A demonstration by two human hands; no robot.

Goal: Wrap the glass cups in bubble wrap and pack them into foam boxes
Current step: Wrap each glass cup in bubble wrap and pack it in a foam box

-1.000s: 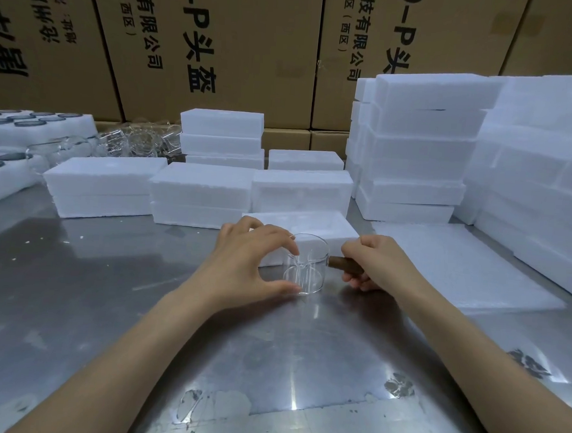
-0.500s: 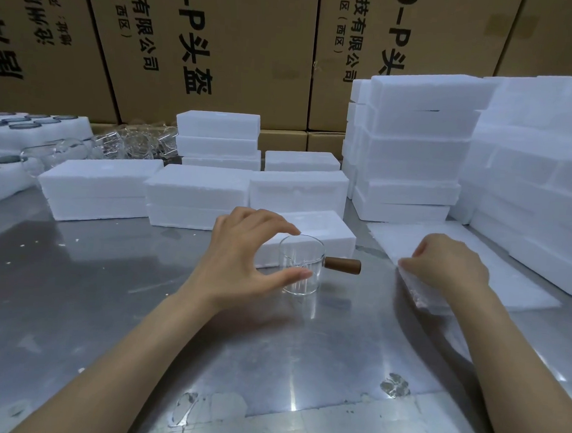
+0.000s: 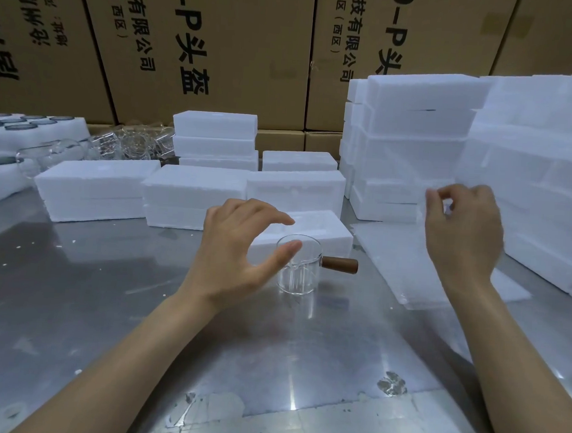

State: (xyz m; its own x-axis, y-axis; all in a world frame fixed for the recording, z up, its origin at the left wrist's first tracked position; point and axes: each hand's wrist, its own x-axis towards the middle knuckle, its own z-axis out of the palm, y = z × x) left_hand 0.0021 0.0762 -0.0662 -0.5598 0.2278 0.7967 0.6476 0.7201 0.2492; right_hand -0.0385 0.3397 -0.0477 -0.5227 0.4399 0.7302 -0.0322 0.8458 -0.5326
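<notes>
A clear glass cup (image 3: 299,272) with a brown wooden handle (image 3: 340,265) stands upright on the steel table. My left hand (image 3: 234,253) hovers just left of it, fingers spread in a loose arc, thumb tip near the rim, holding nothing. My right hand (image 3: 463,232) is raised to the right and pinches the edge of a thin translucent bubble wrap sheet (image 3: 423,198), lifted off the pile of sheets (image 3: 396,260) lying on the table. An open foam box (image 3: 314,229) sits right behind the cup.
Closed foam boxes (image 3: 95,189) line the table behind, with taller stacks (image 3: 416,140) at right. More glass cups (image 3: 132,141) lie at back left beside foam trays (image 3: 1,138). Cardboard cartons (image 3: 221,45) form the back wall. Bare steel table (image 3: 105,305) spreads in front.
My right hand let go of the cup's handle, went right to the sheet pile and has lifted a sheet. My left hand has eased off the cup, which stays put.
</notes>
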